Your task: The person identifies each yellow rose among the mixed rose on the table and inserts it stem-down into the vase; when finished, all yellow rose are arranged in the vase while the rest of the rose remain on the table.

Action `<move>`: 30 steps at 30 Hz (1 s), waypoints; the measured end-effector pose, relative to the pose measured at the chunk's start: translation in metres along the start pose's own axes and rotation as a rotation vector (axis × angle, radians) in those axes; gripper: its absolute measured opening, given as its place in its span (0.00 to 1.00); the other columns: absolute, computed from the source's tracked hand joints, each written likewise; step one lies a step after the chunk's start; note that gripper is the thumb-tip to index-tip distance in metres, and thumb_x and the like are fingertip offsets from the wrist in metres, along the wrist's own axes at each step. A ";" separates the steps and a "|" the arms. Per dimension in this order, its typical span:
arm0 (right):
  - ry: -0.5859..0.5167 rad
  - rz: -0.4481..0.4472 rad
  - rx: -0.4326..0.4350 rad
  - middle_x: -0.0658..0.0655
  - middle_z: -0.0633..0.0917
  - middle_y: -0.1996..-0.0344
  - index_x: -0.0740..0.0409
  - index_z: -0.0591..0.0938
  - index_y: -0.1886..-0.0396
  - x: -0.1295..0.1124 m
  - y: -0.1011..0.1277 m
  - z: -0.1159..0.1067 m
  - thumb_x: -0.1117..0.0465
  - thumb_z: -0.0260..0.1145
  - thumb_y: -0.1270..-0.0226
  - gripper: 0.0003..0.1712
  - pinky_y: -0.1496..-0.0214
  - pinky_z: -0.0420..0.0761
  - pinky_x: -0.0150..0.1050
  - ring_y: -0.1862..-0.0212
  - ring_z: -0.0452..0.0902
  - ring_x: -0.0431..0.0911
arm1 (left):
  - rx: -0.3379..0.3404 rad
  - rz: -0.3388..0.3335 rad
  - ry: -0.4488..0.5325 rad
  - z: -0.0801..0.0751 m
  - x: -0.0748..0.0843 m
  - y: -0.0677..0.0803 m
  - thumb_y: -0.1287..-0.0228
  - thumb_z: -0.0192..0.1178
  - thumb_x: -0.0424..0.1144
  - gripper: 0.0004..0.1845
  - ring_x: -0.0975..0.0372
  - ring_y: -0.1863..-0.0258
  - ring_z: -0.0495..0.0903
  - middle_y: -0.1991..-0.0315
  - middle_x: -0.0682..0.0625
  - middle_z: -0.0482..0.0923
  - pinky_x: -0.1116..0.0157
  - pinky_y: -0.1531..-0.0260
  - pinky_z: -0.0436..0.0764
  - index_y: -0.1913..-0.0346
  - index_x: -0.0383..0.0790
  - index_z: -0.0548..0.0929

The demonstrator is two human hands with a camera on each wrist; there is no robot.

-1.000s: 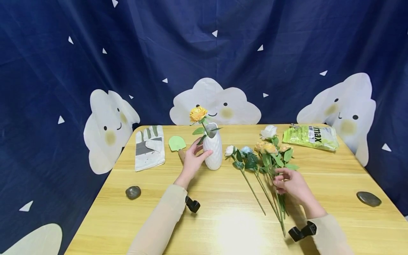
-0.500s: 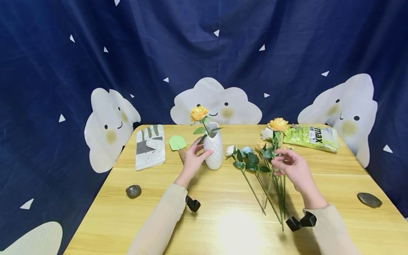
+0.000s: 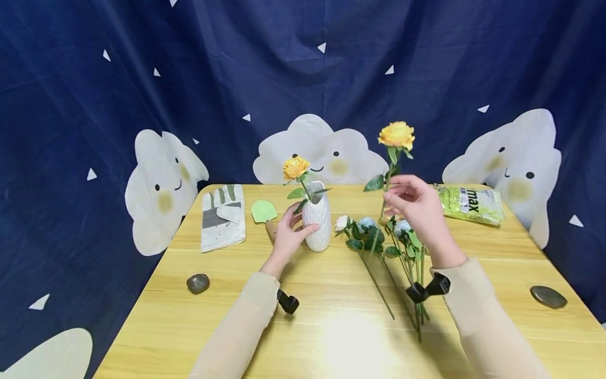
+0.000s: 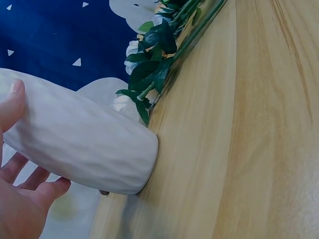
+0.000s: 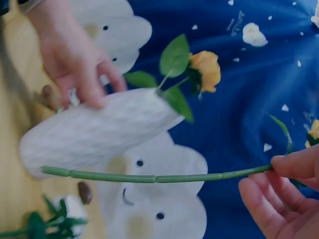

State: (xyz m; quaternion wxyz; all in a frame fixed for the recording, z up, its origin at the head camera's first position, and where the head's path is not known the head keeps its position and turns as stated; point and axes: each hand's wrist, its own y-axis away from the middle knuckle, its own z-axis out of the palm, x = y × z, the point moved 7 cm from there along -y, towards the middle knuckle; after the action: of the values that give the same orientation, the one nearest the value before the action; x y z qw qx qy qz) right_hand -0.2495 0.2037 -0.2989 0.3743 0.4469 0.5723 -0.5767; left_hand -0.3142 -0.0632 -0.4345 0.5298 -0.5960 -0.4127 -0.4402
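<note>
My left hand (image 3: 286, 238) grips the white ribbed vase (image 3: 317, 223) standing on the wooden table (image 3: 246, 284), fingers curled round its left side (image 4: 20, 199). An orange rose (image 3: 295, 168) stands in the vase. My right hand (image 3: 411, 202) pinches the stem of a second orange rose (image 3: 396, 135) and holds it upright above the table, right of the vase. The right wrist view shows its green stem (image 5: 149, 177) reaching toward the vase (image 5: 99, 130). Under that hand lie several loose flowers (image 3: 374, 239) with long stems.
A grey-white work glove (image 3: 221, 216) and a small green trowel (image 3: 263, 212) lie left of the vase. A green bag (image 3: 468, 203) sits at the back right. Dark stones lie at the left (image 3: 197, 283) and right (image 3: 547, 296). A blue cloud backdrop hangs behind.
My right hand has picked an orange rose from the pile and lifted it up and leftward, now upright above the table. The left hand stays on the vase.
</note>
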 end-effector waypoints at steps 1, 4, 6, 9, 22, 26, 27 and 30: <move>-0.026 -0.020 0.008 0.58 0.81 0.71 0.67 0.77 0.54 -0.005 -0.006 0.003 0.74 0.65 0.42 0.15 0.71 0.83 0.41 0.74 0.80 0.45 | 0.004 -0.001 -0.001 0.000 0.000 0.000 0.52 0.72 0.40 0.36 0.56 0.44 0.71 0.41 0.51 0.69 0.56 0.48 0.75 0.38 0.49 0.70; -0.107 -0.076 0.031 0.56 0.82 0.72 0.66 0.78 0.56 -0.022 -0.023 0.014 0.75 0.65 0.44 0.14 0.71 0.83 0.40 0.74 0.81 0.46 | 0.009 -0.004 0.002 -0.001 -0.002 0.000 0.52 0.72 0.39 0.36 0.56 0.44 0.71 0.41 0.51 0.69 0.55 0.48 0.75 0.37 0.50 0.70; -0.165 -0.109 0.046 0.56 0.82 0.73 0.65 0.79 0.57 -0.034 -0.034 0.020 0.75 0.66 0.44 0.14 0.72 0.83 0.40 0.74 0.81 0.46 | 0.007 -0.001 0.006 -0.001 -0.002 0.001 0.52 0.72 0.39 0.36 0.55 0.44 0.71 0.41 0.50 0.70 0.54 0.48 0.75 0.37 0.49 0.70; -0.230 -0.159 0.076 0.57 0.81 0.74 0.64 0.79 0.58 -0.051 -0.049 0.029 0.75 0.66 0.45 0.14 0.72 0.83 0.38 0.74 0.81 0.47 | 0.006 0.003 0.016 0.000 -0.002 0.001 0.52 0.72 0.39 0.36 0.53 0.44 0.71 0.42 0.49 0.70 0.53 0.48 0.74 0.38 0.49 0.70; -0.233 -0.290 0.111 0.56 0.81 0.74 0.61 0.79 0.59 -0.085 -0.093 0.065 0.75 0.64 0.44 0.13 0.75 0.82 0.35 0.74 0.79 0.48 | 0.013 0.000 0.023 0.002 -0.004 0.001 0.52 0.72 0.38 0.34 0.54 0.45 0.72 0.44 0.47 0.73 0.53 0.48 0.75 0.38 0.47 0.72; -0.184 -0.279 0.093 0.58 0.81 0.74 0.64 0.78 0.60 -0.071 -0.099 0.079 0.75 0.64 0.43 0.11 0.76 0.82 0.35 0.75 0.79 0.47 | 0.011 -0.011 0.032 0.001 -0.004 0.001 0.51 0.72 0.37 0.35 0.53 0.44 0.71 0.43 0.45 0.72 0.51 0.47 0.73 0.37 0.46 0.71; -0.164 -0.265 0.082 0.58 0.81 0.74 0.65 0.78 0.59 -0.066 -0.100 0.082 0.75 0.63 0.43 0.11 0.76 0.82 0.36 0.75 0.79 0.47 | 0.006 -0.014 0.040 0.001 -0.004 0.002 0.51 0.71 0.36 0.35 0.52 0.44 0.71 0.43 0.44 0.72 0.50 0.47 0.73 0.37 0.45 0.70; -0.072 -0.214 0.032 0.59 0.82 0.73 0.66 0.77 0.58 -0.046 -0.098 0.093 0.73 0.63 0.42 0.11 0.75 0.82 0.37 0.73 0.80 0.50 | -0.013 -0.019 0.051 0.002 0.005 0.004 0.49 0.70 0.34 0.35 0.49 0.43 0.70 0.43 0.40 0.71 0.48 0.46 0.71 0.36 0.41 0.69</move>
State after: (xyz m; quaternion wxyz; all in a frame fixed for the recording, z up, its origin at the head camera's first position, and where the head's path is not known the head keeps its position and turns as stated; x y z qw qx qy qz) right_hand -0.3351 0.1143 -0.2284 0.3237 0.3684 0.5935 -0.6382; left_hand -0.3087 -0.0614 -0.4312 0.5322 -0.5841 -0.4018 -0.4628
